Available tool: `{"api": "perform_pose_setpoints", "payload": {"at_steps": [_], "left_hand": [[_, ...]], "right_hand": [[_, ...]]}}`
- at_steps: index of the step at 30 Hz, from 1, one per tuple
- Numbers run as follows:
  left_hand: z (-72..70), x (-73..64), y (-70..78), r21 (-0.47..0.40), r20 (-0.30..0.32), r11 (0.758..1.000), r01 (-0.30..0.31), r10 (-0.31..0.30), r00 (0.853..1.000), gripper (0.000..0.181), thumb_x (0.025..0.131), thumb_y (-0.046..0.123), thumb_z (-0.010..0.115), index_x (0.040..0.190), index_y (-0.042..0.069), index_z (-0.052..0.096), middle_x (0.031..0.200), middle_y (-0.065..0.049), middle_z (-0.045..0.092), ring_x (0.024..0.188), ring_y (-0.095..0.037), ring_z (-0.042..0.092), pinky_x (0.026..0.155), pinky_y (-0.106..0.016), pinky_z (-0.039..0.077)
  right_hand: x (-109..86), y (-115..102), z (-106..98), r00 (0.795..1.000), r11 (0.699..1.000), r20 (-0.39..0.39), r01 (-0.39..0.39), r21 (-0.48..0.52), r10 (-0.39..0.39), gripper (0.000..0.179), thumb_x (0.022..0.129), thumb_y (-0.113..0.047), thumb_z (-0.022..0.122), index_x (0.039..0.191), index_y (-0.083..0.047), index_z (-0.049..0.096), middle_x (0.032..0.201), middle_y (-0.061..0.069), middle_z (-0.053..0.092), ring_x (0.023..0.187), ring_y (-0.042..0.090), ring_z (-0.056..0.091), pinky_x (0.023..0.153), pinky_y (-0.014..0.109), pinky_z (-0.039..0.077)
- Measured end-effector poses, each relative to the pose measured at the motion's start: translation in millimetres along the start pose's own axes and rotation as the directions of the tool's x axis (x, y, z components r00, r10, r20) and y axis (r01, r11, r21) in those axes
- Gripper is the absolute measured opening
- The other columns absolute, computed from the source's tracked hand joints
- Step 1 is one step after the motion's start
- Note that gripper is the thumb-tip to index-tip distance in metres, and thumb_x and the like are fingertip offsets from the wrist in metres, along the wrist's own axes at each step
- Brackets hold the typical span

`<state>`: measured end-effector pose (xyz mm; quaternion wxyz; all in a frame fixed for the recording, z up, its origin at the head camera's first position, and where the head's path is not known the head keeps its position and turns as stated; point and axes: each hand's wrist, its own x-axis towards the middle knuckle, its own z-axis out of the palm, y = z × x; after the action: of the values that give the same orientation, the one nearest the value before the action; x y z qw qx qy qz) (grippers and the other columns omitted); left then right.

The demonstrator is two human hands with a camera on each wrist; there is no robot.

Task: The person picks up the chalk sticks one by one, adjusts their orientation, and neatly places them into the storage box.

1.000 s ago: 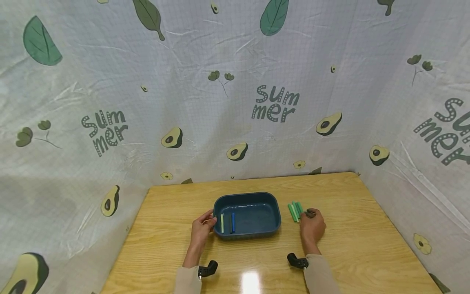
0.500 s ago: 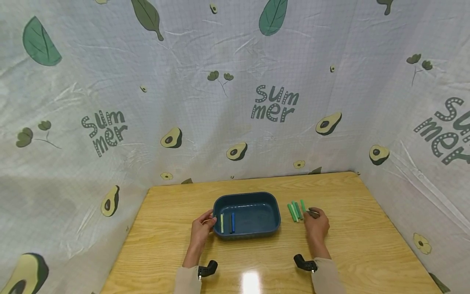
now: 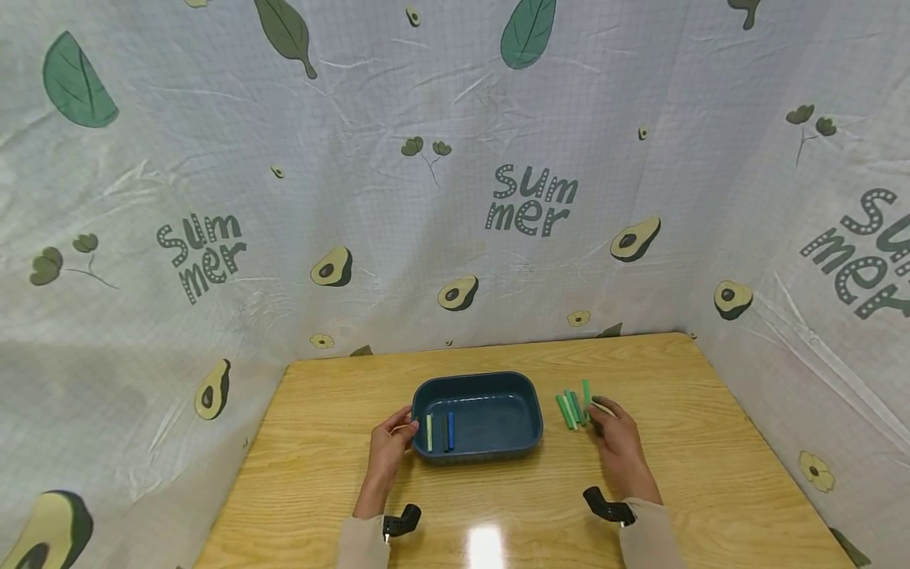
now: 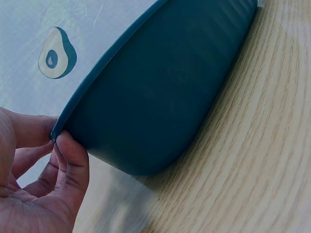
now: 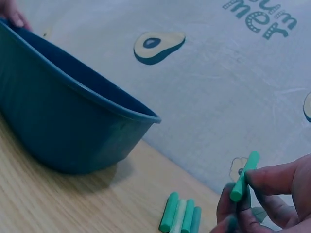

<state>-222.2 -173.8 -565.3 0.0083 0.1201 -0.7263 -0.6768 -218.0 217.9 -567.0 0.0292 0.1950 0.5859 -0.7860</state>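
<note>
A dark blue tub (image 3: 498, 423) stands on the table. My left hand (image 3: 389, 446) pinches its left rim, thumb and fingers on either side of the edge (image 4: 73, 107). Inside, at the left end, lie a pale yellow-green chalk stick (image 3: 430, 433), a dark one (image 3: 446, 436) and a blue one (image 3: 451, 431). Right of the tub, my right hand (image 3: 617, 435) pinches a green chalk stick (image 5: 247, 174) between thumb and fingers, its tip slanting up. Beside it several green chalk sticks (image 5: 169, 212) lie in a row on the table.
The wooden table (image 3: 341, 387) reaches back to a pale wall cover (image 3: 398, 316) printed with avocados and leaves. A second wall cover (image 3: 782, 379) borders the right side. A black wrist camera (image 3: 607, 508) sits on the right sleeve.
My right hand has drawn one green chalk stick away from the row to the right and raised it off the table. The left hand and tub stay where they were.
</note>
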Motion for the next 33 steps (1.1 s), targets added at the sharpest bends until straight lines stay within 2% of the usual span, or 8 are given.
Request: {"api": "perform_pose_setpoints", "payload": {"at_steps": [3,6,9,12,14,20,25,33], "left_hand": [[-0.3,0.7,-1.0,0.004,-0.001,1.0,0.005,-0.005,1.0,0.039,0.093,0.003,0.062,0.132,-0.001,0.059,0.106,-0.01,0.055,0.082,-0.009,0.058,0.064,-0.022,0.051],[-0.4,1.3,-1.8,0.003,-0.003,1.0,0.012,-0.012,1.0,0.039,0.093,0.004,0.062,0.132,0.001,0.06,0.105,-0.009,0.055,0.082,-0.01,0.058,0.065,-0.022,0.051],[-0.4,1.4,-2.3,0.004,-0.002,1.0,0.008,-0.008,1.0,0.04,0.093,0.003,0.062,0.132,0.0,0.06,0.105,-0.009,0.055,0.082,-0.01,0.058,0.065,-0.023,0.051],[-0.2,1.3,-2.4,0.006,-0.004,1.0,0.006,-0.006,1.0,0.039,0.093,0.003,0.062,0.132,0.0,0.06,0.105,-0.009,0.055,0.082,-0.01,0.059,0.064,-0.023,0.051],[-0.4,1.3,-2.0,0.008,-0.007,1.0,0.009,-0.008,1.0,0.039,0.093,0.004,0.062,0.132,0.001,0.06,0.105,-0.009,0.055,0.082,-0.009,0.059,0.065,-0.023,0.051],[-0.6,1.6,-3.1,0.013,-0.002,1.0,0.006,-0.006,1.0,0.04,0.093,0.005,0.062,0.133,0.0,0.059,0.106,-0.01,0.055,0.083,-0.009,0.058,0.064,-0.022,0.051],[-0.9,2.0,-4.3,0.022,0.001,1.0,0.015,-0.015,1.0,0.04,0.094,0.006,0.062,0.133,0.001,0.059,0.107,-0.01,0.056,0.085,-0.011,0.058,0.066,-0.022,0.051],[-0.9,1.2,-1.7,0.013,0.023,1.0,0.024,-0.024,0.999,0.042,0.096,0.008,0.061,0.137,0.001,0.056,0.113,-0.012,0.055,0.088,-0.013,0.058,0.067,-0.023,0.051]], "right_hand": [[0.0,0,-1,0.999,0.999,0.047,-0.017,0.047,0.015,0.051,0.103,-0.015,0.048,0.15,-0.007,0.03,0.103,-0.011,0.056,0.098,0.007,0.05,0.089,0.026,0.043],[0.2,1,-1,0.995,0.999,0.099,-0.026,0.046,0.021,0.053,0.105,-0.014,0.044,0.154,-0.008,0.025,0.128,0.002,0.05,0.115,0.012,0.049,0.094,0.027,0.043],[0.0,2,1,0.988,1.0,0.151,-0.018,0.024,0.014,0.055,0.106,-0.013,0.04,0.156,-0.007,0.02,0.15,0.018,0.033,0.136,0.023,0.038,0.102,0.03,0.041],[-0.3,2,3,0.981,1.0,0.192,0.01,-0.01,-0.008,0.057,0.106,-0.014,0.04,0.157,-0.004,0.016,0.157,0.022,0.022,0.142,0.027,0.031,0.105,0.031,0.041],[0.0,3,4,0.979,0.999,0.203,0.027,-0.031,-0.021,0.056,0.106,-0.014,0.041,0.156,-0.004,0.018,0.155,0.021,0.026,0.137,0.023,0.038,0.103,0.029,0.043],[-1.7,1,10,0.975,0.999,0.219,0.032,-0.007,-0.029,0.055,0.103,-0.008,0.046,0.154,-0.006,0.027,0.125,-0.003,0.056,0.115,0.007,0.057,0.097,0.029,0.047],[-6.1,-3,15,0.963,0.999,0.268,0.023,0.03,-0.03,0.057,0.101,-0.009,0.051,0.153,-0.006,0.026,0.126,-0.003,0.059,0.116,0.007,0.059,0.101,0.032,0.046],[-8.9,-13,24,0.939,0.999,0.34,0.052,0.012,-0.053,0.061,0.099,-0.008,0.056,0.152,-0.006,0.026,0.114,-0.003,0.059,0.103,0.012,0.063,0.091,0.03,0.053]]}}
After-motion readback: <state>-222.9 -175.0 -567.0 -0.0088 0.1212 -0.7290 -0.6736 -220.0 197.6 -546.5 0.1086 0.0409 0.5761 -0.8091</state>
